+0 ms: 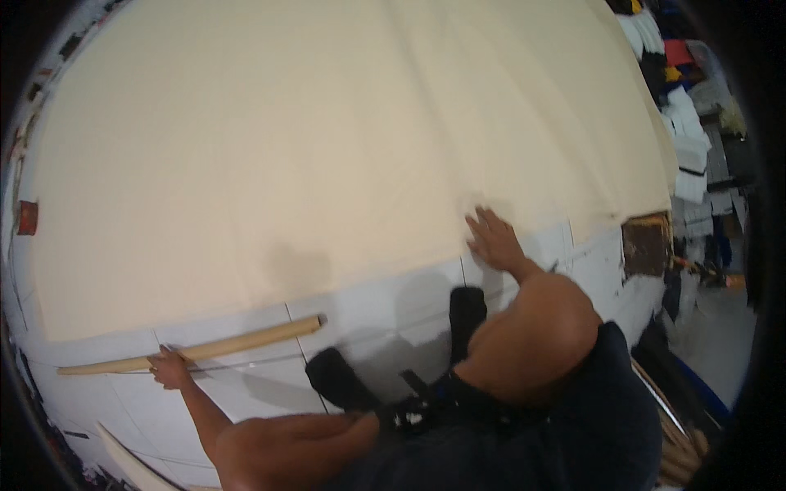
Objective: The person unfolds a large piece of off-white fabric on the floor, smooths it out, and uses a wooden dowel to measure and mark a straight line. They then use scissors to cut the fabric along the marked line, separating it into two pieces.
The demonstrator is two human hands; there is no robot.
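Note:
A wide cream sheet (246, 164), cloth or paper, lies spread over a white tiled surface (368, 327), with soft creases toward its right side. Along its near left edge rests a long tan tube (254, 337), probably cardboard, its hollow end pointing right. My left hand (169, 368) has its fingers around the tube left of the middle. At the sheet's near edge, right of centre, my right hand (494, 237) lies flat with fingers spread, holding nothing.
My dark-covered feet (337, 378) stand on the tiles close to the sheet. A brown box-like block (645, 245) sits by its right corner, a red block (28, 218) at its left edge. White folded stacks (688, 155) line the right; several rolls (679, 446) lie lower right.

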